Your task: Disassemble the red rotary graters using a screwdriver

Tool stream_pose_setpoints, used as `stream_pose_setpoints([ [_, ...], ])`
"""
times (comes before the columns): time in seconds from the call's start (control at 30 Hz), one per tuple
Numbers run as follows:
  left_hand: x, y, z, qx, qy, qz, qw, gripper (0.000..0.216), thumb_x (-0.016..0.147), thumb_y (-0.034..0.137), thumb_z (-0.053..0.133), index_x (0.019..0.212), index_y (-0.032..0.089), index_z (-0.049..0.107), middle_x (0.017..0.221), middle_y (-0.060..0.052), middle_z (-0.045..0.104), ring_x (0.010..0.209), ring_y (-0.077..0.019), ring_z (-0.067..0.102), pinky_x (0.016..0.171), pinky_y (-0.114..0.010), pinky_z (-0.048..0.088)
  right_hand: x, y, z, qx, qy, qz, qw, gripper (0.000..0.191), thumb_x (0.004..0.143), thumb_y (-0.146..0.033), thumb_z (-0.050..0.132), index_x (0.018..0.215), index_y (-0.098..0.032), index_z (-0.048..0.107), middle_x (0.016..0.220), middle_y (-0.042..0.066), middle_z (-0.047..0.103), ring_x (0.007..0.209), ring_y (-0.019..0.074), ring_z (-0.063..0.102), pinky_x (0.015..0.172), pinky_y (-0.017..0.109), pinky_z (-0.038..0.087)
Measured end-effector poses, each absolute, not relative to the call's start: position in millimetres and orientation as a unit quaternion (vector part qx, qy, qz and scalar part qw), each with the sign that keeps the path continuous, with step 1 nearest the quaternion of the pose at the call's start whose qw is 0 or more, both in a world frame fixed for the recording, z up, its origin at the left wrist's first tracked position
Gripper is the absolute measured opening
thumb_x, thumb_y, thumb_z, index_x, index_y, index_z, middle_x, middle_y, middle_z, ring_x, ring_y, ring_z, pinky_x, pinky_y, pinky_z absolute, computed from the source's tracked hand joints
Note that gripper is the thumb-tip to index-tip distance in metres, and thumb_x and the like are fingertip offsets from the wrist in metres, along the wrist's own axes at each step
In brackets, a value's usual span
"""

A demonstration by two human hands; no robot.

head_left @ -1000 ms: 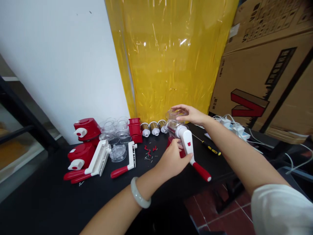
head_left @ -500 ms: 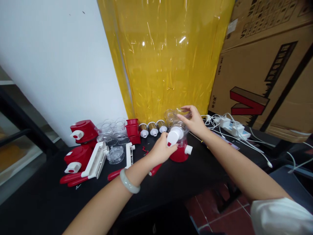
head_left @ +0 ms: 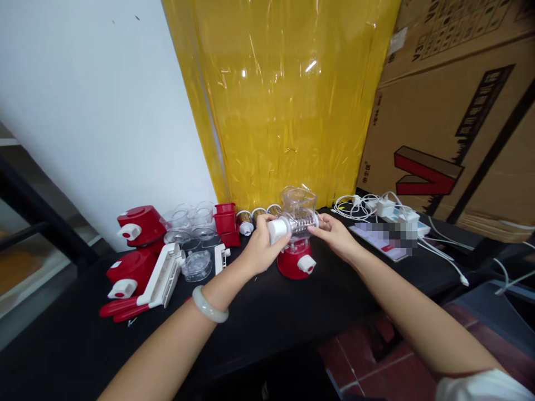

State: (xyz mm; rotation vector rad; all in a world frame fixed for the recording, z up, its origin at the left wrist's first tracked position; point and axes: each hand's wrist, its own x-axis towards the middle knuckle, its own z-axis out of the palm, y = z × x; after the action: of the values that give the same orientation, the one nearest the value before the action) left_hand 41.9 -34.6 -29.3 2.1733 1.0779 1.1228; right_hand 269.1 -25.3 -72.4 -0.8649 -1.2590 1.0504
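A rotary drum grater stands on the black table, with a red base, a white side knob and a clear hopper on top. Through the clear housing a perforated metal drum shows, lying sideways. My left hand is closed around the white hub at the drum's left end. My right hand grips the right end of the clear housing between thumb and fingers. Behind my left hand stand several spare grater drums, partly hidden.
To the left are red bases, clear housings, red stacked parts and white crank arms with red handles. At right lie a tablet-like device, white cables and a power strip. Cardboard boxes stand behind.
The grater has turned, so the drum now lies sideways and its hub points left. My right hand has come down from the hopper to the housing's right end. My left hand has shifted left.
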Motion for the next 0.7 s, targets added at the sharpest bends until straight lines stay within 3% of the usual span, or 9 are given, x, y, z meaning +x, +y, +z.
stream_pose_setpoints([
  [0.1,47.3,-35.8,-33.0,0.784,0.402,0.417,0.222,0.044,0.083,0.046,0.060,0.107,0.019,0.034,0.102,-0.008,0.057,0.090,-0.0227,0.060,0.078,-0.036,0.045,277.0,-20.1,-61.0,-0.340,-0.584,0.515,0.527,0.041,0.058,-0.036,0.086,0.090,-0.017,0.068,0.091,0.006,0.073,0.089,0.0211,0.067,0.096,0.040,0.044],
  [0.2,49.3,-29.3,-37.7,0.784,0.408,0.418,0.210,0.046,0.082,0.050,0.060,0.105,0.020,0.033,0.093,-0.006,0.058,0.082,-0.0229,0.062,0.072,-0.035,0.045,283.6,-11.5,-57.3,-0.303,-0.597,0.552,0.496,0.041,0.054,-0.033,0.088,0.086,-0.016,0.070,0.089,0.006,0.074,0.086,0.0203,0.068,0.096,0.039,0.044],
  [0.5,42.5,-18.7,-39.5,0.797,0.379,0.409,0.232,0.034,0.088,0.048,0.052,0.100,0.021,0.034,0.090,-0.004,0.058,0.082,-0.0205,0.062,0.069,-0.031,0.045,281.5,-10.1,-76.3,-0.311,-0.592,0.495,0.554,0.039,0.061,-0.038,0.085,0.090,-0.018,0.068,0.090,0.004,0.073,0.083,0.0186,0.066,0.089,0.036,0.047],
  [0.7,48.6,-22.9,-50.8,0.744,0.411,0.472,0.233,0.033,0.087,0.046,0.053,0.104,0.022,0.036,0.088,-0.002,0.057,0.077,-0.0183,0.061,0.067,-0.030,0.044,275.4,-14.2,-74.9,-0.331,-0.602,0.448,0.573,0.040,0.061,-0.044,0.084,0.086,-0.019,0.066,0.086,0.005,0.071,0.082,0.0200,0.065,0.084,0.036,0.048],
])
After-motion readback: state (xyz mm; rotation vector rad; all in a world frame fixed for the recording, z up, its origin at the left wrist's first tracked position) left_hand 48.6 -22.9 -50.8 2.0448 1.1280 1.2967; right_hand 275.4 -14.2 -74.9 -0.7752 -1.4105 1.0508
